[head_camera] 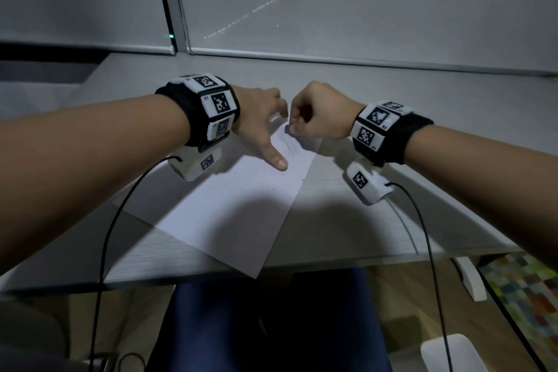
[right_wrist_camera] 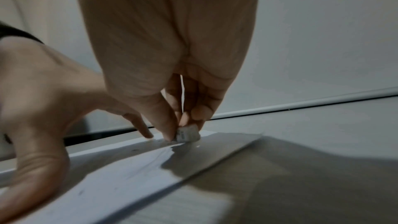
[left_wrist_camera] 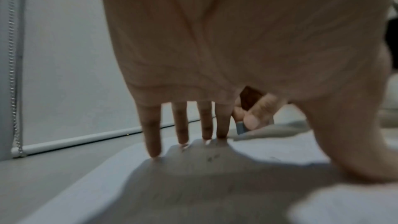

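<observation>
Head view: left hand point(head_camera: 259, 118) spreads straight fingers point(left_wrist_camera: 151, 135) flat on the paper sheet point(head_camera: 238, 202) lying on the desk point(head_camera: 347, 220); right hand point(head_camera: 317, 115) pinches a small eraser point(right_wrist_camera: 187, 134) against the sheet's far end

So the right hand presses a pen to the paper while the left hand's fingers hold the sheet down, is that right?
Not quite. It is not a pen: the right hand pinches a small white eraser and presses it to the paper, as the right wrist view shows. The left hand does hold the sheet down with its spread fingers.
</observation>
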The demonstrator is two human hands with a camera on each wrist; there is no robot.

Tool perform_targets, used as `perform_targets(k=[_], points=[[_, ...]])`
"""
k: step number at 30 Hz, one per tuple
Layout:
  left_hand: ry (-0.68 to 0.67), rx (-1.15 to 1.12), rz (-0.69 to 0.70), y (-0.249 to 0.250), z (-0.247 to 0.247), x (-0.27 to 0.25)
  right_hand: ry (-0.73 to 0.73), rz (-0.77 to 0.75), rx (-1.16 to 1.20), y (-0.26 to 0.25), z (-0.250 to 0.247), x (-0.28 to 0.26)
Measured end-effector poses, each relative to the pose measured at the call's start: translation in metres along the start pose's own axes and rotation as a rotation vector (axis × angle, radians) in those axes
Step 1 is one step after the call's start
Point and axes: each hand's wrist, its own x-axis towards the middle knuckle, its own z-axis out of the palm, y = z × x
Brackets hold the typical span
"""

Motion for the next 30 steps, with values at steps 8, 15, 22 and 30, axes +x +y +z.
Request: perform_targets(k=[8,15,22,30], points=[[-0.051,-0.083,0.003,-0.01,0.019,0.001,-0.033,-0.026,-0.055,-0.009,0.013,0.001],[-0.125,-0.017,-0.009,-0.008,0.017,0.0,-0.071,0.001,0.004,-0.011,0.012,0.001],[-0.151,0.007,-0.021,-0.009,0.018,0.004,0.032,0.092,-0.063,-0.005,0.013,0.009],[-0.132,-0.031,-0.022,-0.014,0.022,0.009,0.002,0.034,-0.007,-0.01,0.013,0.008]])
